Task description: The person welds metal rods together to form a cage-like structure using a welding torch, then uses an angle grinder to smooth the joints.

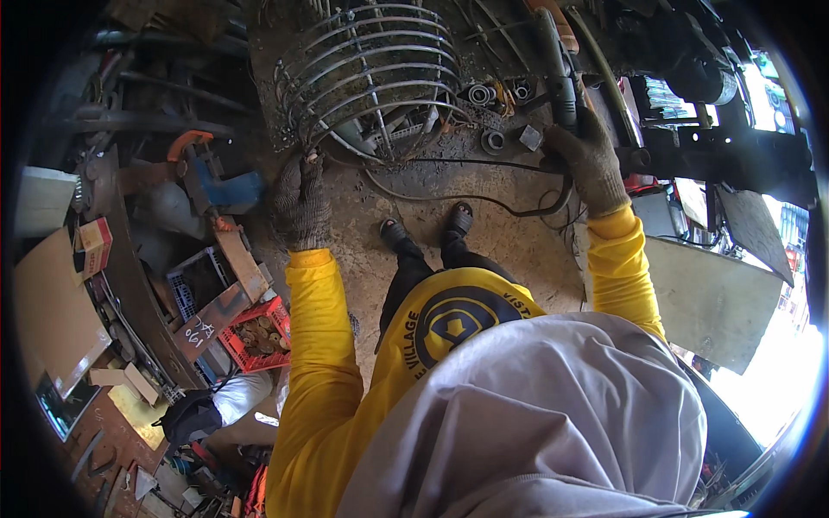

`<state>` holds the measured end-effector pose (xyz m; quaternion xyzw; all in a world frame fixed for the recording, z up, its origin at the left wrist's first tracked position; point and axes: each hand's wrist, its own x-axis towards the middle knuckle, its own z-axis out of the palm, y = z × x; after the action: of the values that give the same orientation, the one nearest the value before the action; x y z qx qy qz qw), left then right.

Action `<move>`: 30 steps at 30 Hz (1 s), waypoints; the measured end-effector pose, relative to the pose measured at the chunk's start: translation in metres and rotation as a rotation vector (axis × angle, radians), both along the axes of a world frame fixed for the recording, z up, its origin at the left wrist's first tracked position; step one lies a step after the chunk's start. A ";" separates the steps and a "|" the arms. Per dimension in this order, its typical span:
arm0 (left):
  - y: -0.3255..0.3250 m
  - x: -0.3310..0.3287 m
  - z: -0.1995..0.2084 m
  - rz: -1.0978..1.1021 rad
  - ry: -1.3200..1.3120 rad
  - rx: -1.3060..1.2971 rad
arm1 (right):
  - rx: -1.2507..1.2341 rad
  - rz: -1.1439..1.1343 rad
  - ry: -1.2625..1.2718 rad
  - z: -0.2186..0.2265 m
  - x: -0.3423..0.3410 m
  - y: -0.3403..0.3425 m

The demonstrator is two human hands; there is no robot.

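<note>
A domed cage of bent metal rods (371, 73) rests on the dark workbench (272, 86) in front of me. My left hand (300, 205), in a knitted work glove, is closed with its fingertips at the cage's near left corner, where the rod ends meet. Farther right, my gloved right hand (594, 168) wraps round the near end of a grey, tube-bodied tool (561, 95). The hand partly hides this tool, so its exact kind does not show. A black cord (518, 211) loops from below that hand leftward to the bench edge.
Metal rings (492, 142) and a small square block (530, 137) lie between the cage and my right hand. At left stand a red crate (259, 337) of metal pieces and a blue clamp-like tool (224, 183). A grey panel (712, 298) leans at right.
</note>
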<state>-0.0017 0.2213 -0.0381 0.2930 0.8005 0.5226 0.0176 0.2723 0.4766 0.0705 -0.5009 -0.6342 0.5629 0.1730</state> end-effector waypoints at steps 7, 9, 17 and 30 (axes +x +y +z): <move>-0.002 -0.001 -0.002 0.003 -0.024 -0.047 | -0.179 -0.027 0.071 -0.007 0.000 0.008; -0.003 -0.004 -0.007 0.006 -0.011 -0.066 | 0.038 0.029 -0.082 -0.013 -0.004 0.000; -0.003 0.000 -0.002 -0.020 0.014 -0.003 | 0.606 0.119 -0.312 -0.031 -0.006 -0.013; -0.024 -0.015 -0.022 -0.139 0.646 -0.311 | 0.930 0.413 -0.185 -0.056 -0.001 0.008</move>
<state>-0.0165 0.1975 -0.0605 0.4906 0.8128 0.2727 -0.1563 0.2711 0.4848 0.0146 -0.2832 -0.9157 0.1972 0.2060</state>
